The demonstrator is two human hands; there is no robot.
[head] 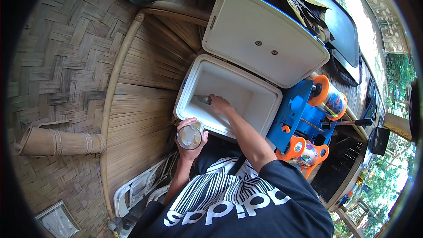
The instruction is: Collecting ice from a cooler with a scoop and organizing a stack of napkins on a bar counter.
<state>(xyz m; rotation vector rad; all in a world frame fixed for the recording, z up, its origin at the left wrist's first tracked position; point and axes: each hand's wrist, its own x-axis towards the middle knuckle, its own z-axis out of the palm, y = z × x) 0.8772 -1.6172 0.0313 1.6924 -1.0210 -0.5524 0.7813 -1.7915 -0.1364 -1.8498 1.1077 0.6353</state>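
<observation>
My left hand (192, 138) is wrapped around a clear drinking glass (189, 137) with pale, ice-like pieces in it, held just outside the near left corner of a white cooler box (278, 100). Inside the cooler, my right hand (219, 103) grips a metal scoop or tongs (203, 99); which of the two is unclear. Its far end points left, low in the box. The cooler's white lid (264, 36) stands open at the back. What lies on the cooler's floor is hard to make out.
A blue metal stand (290, 112) with orange-rimmed cylinders (333, 102) adjoins the cooler's right side. A bag (297, 10) hangs behind the lid. At left are a woven bamboo wall (66, 56), a bamboo holder (62, 142) and a white plastic chair (138, 185).
</observation>
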